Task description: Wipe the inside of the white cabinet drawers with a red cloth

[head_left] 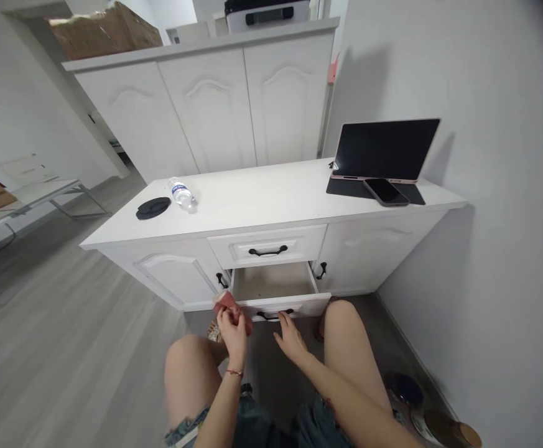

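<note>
Cloth (223, 301), reddish, is pinched in the left hand (232, 334) at eight o'clock of the open drawer (315, 303) and could get caught there if the right hand (292, 339), loose at the black handle (267, 318), pushes carelessly. Inside I see pale floor (273, 281); the content of the bottle (181, 193), between ten and eleven o'clock, I cannot tell.

The left hand (232, 331) hides part of the red item (225, 301); the top edge crops the case (267, 17).
</note>
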`<action>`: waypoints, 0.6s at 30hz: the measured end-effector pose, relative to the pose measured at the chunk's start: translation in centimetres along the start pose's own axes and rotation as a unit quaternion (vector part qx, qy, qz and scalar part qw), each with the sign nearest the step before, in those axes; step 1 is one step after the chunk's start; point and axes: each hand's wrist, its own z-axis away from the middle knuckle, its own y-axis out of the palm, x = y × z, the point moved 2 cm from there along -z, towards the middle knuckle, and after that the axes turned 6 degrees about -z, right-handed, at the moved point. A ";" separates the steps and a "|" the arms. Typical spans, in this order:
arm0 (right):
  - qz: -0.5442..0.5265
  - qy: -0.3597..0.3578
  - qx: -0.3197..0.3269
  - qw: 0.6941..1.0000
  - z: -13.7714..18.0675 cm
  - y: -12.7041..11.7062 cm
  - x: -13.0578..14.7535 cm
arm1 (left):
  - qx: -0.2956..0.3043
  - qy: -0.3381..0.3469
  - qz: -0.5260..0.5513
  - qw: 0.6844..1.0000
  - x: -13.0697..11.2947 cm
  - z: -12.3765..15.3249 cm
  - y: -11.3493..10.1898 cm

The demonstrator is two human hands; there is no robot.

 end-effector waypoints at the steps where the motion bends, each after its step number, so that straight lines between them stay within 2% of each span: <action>1: 0.000 0.007 -0.013 1.000 0.4 0.4 0.0 | -0.018 0.007 0.017 1.000 -0.2 0.1 0.8; 3: 0.002 0.014 -0.040 0.999 1.0 1.1 -0.1 | -0.040 0.018 0.045 0.998 -0.6 0.2 1.9; 7: 0.006 0.009 -0.052 0.999 1.4 1.9 -0.3 | -0.006 0.058 0.009 0.998 -1.7 0.5 2.5; 9: 0.008 0.007 -0.045 0.999 1.3 2.0 -0.4 | 0.027 0.102 -0.009 0.994 -2.3 0.7 2.4; 13: 0.004 0.010 -0.042 0.999 1.2 1.9 -0.3 | 0.116 0.220 -0.072 0.966 -3.1 0.7 2.3; 18: -0.013 0.018 -0.041 0.999 1.3 1.7 -0.1 | 0.140 0.263 -0.201 0.933 -3.5 -0.7 2.8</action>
